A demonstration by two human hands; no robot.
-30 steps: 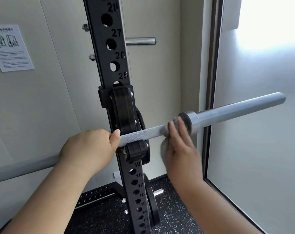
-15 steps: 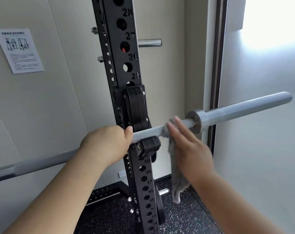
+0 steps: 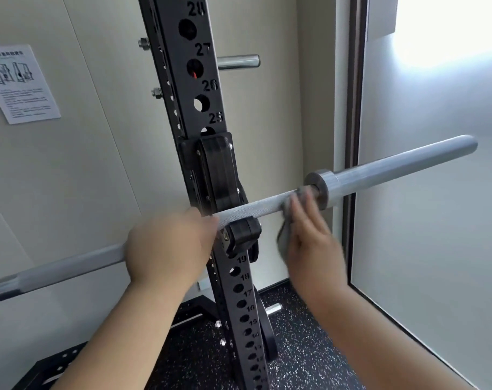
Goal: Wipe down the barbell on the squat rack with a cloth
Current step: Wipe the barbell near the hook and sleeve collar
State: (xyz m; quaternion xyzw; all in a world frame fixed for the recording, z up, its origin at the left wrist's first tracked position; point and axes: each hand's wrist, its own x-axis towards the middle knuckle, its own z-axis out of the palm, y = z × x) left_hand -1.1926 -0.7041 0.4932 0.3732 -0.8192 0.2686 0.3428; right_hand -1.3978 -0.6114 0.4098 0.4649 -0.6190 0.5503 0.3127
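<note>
You stand at a black steel squat rack upright (image 3: 200,94), a square post punched with round holes and stencilled numbers, where a grey barbell (image 3: 253,206) lies across a black J-hook (image 3: 242,235) and slants up toward 2 o'clock. Your left hand (image 3: 169,246), at 9 o'clock of the hook, wraps its curled fingers round the smooth stretch of the shaft just beside the post. Your right hand (image 3: 312,243), at 3 o'clock of the hook, is flat, its fingers straight and blurred, and presses a soft grey cloth (image 3: 285,235) against the finely knurled section of the bar. The cloth bunches over the shaft right against the thick round collar (image 3: 319,190), and a fold of it hangs below your palm. Past the collar, the ribbed metal sleeve (image 3: 394,167) runs out bare toward 2 o'clock, ending in front of a frosted glass panel (image 3: 436,235). A short polished chrome peg (image 3: 237,61) juts from the post at 12 o'clock. A printed paper notice (image 3: 20,83) is fixed to the pale wall at 10 o'clock, and black speckled rubber flooring (image 3: 295,361) shows at 6 o'clock.
</note>
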